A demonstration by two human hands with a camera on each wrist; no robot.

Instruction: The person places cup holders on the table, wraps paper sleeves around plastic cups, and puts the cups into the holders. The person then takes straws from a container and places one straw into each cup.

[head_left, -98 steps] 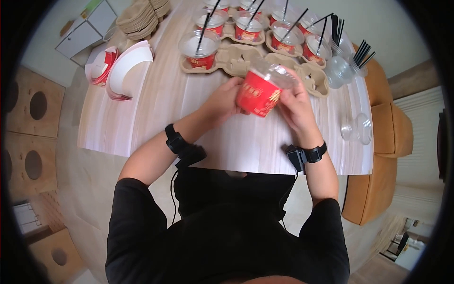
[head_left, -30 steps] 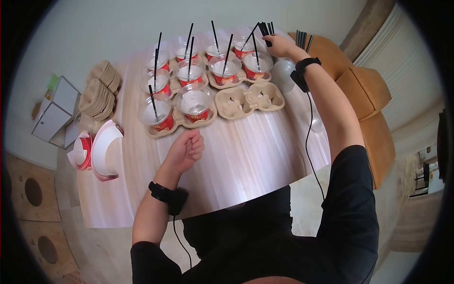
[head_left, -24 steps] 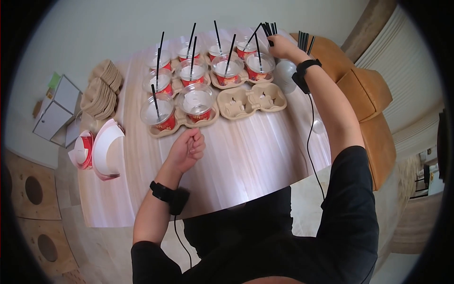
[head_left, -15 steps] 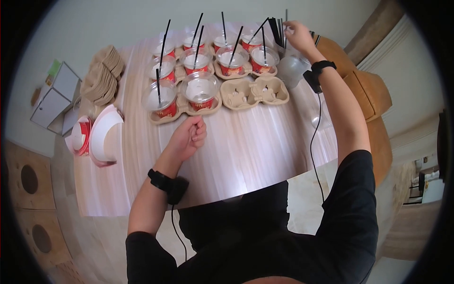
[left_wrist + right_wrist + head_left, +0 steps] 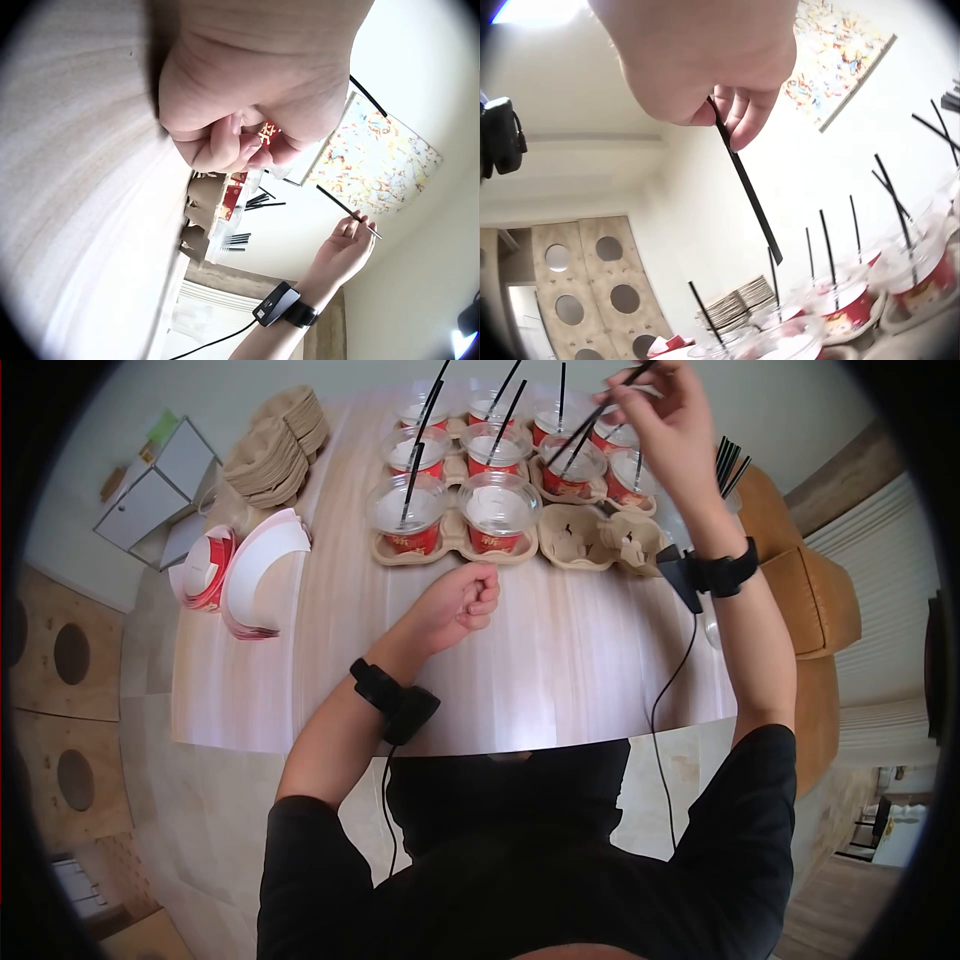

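My right hand is raised over the back right cups and pinches a black straw between thumb and fingers; in the right wrist view the straw slants down from the fingertips. On the table, my left hand rests with loosely curled fingers and nothing in it, just in front of a red paper cup with a clear domed lid and no straw. Left of that cup, another lidded cup has a black straw standing in it. Both sit in a brown pulp cup carrier.
Behind stand several more lidded red cups with straws. A carrier with bare pockets lies right of the strawless cup. Stacked carriers, white paper sleeves and red sleeves are at the left. More straws stand at the right.
The cup once held in both hands now sits lidded in the carrier. My right hand went to the straw bunch, drew one straw out and brought it left and nearer. The left hand stays put.
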